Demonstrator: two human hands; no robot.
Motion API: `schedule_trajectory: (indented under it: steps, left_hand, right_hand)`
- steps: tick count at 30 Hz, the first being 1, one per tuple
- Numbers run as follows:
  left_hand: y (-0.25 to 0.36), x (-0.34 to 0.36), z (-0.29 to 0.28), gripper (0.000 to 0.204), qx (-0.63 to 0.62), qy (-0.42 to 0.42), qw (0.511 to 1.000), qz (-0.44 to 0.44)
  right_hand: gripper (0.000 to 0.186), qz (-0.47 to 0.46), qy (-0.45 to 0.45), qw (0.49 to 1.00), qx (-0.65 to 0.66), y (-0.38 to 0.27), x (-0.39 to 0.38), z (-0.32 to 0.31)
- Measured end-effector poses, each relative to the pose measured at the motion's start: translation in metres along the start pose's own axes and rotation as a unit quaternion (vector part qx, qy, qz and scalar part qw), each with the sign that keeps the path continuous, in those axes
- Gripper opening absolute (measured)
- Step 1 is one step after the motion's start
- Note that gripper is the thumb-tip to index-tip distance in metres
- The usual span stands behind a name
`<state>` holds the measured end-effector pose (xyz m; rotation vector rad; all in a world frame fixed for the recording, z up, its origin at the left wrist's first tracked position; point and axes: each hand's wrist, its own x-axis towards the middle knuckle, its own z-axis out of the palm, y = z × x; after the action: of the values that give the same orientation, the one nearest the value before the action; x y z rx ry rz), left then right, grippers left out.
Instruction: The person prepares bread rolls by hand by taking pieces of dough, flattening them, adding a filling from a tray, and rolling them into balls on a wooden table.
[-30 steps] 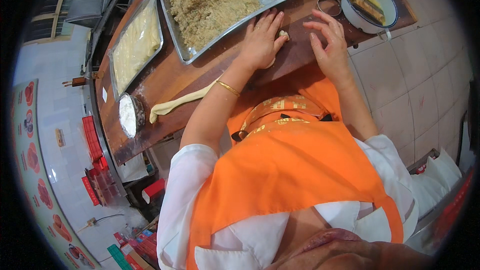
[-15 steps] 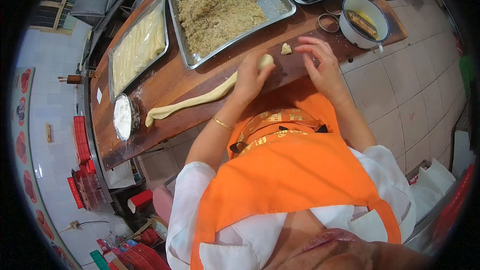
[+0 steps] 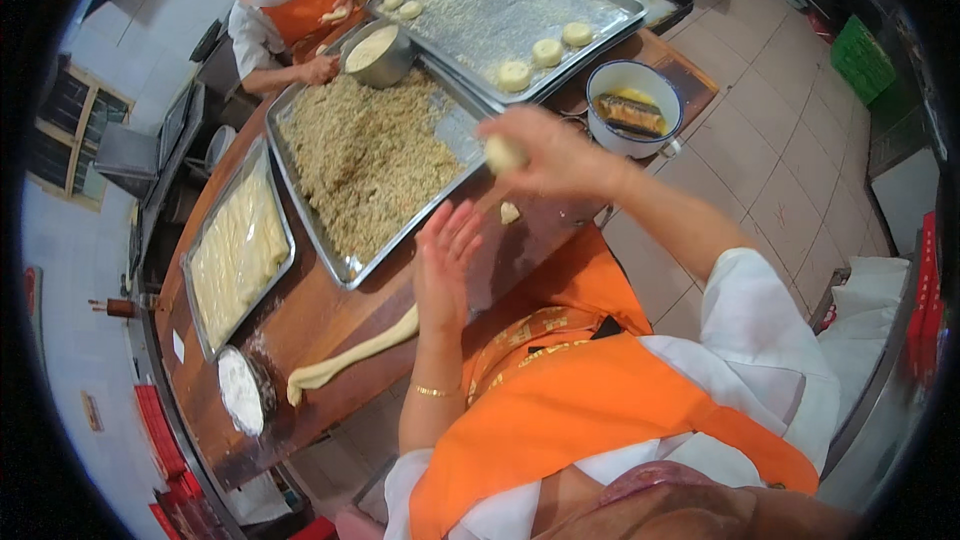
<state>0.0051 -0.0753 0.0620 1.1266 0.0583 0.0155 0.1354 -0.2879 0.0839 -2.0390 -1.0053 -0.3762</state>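
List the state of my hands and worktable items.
Right hand: closed around dough piece
Left hand: open
Dough rope: stretched out
Dough scrap: loose
Dough strips: plastic-covered
Mixture tray: partly filled
Large tray: partly filled
Powder bowl: uncovered
Enamel pot: uncovered
Metal pot: uncovered

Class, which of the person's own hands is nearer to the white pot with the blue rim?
Right. The right hand, holding a dough piece, is just left of the white pot; the left hand is farther left and lower in the picture.
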Motion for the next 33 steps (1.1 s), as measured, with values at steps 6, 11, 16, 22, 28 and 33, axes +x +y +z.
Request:
schedule_trajectory:
  steps: [6,11,16,22,28,33]
  left_hand:
    - [0.007,-0.029,-0.043,0.044,0.091,0.069,0.992,0.049]
    - [0.012,-0.047,-0.054,0.043,0.093,0.142,0.985,0.031]
    - [0.008,-0.054,-0.06,0.041,0.079,0.186,0.979,0.017]
    - [0.002,-0.046,-0.071,0.034,0.221,0.177,0.957,0.06]
    - [0.0,-0.059,-0.088,0.062,0.742,0.006,0.66,0.118]
    - [-0.008,-0.055,-0.1,0.048,0.707,0.025,0.697,0.118]
  right_hand:
    - [0.058,0.229,0.001,0.95,-0.211,0.157,0.05,-0.133]
    - [0.06,0.353,-0.099,0.879,-0.306,0.271,0.054,-0.165]
    - [0.069,0.374,-0.14,0.857,-0.326,0.294,0.054,-0.155]
    - [0.049,0.326,0.189,0.922,-0.086,0.284,0.071,-0.179]
    - [0.023,0.163,0.19,0.873,0.418,0.099,0.089,-0.141]
    - [0.014,0.129,-0.067,0.973,0.182,-0.03,0.02,-0.03]
